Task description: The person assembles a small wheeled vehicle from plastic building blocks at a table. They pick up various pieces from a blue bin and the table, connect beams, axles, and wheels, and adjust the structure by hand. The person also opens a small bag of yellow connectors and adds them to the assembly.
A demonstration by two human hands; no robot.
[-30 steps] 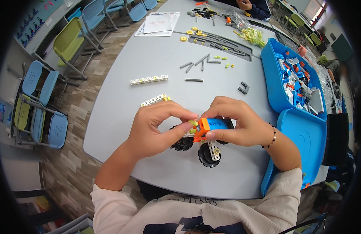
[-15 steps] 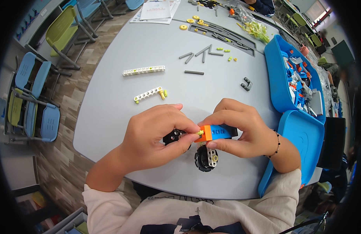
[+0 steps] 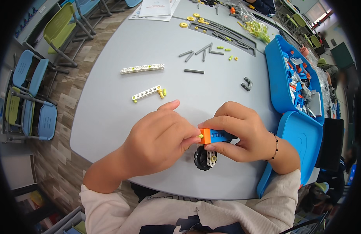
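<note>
My right hand [image 3: 241,132] grips a blue block with an orange end [image 3: 205,136] between thumb and fingers. Pinched in my left hand [image 3: 161,138] is a small yellow-green connector peg [image 3: 200,136], touching the orange end face. Below the block, a black wheel [image 3: 201,158] shows with a short white beam [image 3: 211,158] against it; how they join the block is hidden by my fingers. Beyond my left hand lie a white beam with yellow pegs [image 3: 147,93] and a longer white studded beam [image 3: 142,69].
Grey rods [image 3: 194,71] and small yellow-green pegs lie farther back. A dark angular piece [image 3: 246,84] is to the right. The blue bin [image 3: 275,74] of parts and its blue lid [image 3: 301,132] stand at the right edge. Yellow gears [image 3: 183,25] and papers [image 3: 155,9] are at the back.
My left hand has turned, its fingers closing more over the peg at the orange end. The black part seen behind its fingers is now hidden.
</note>
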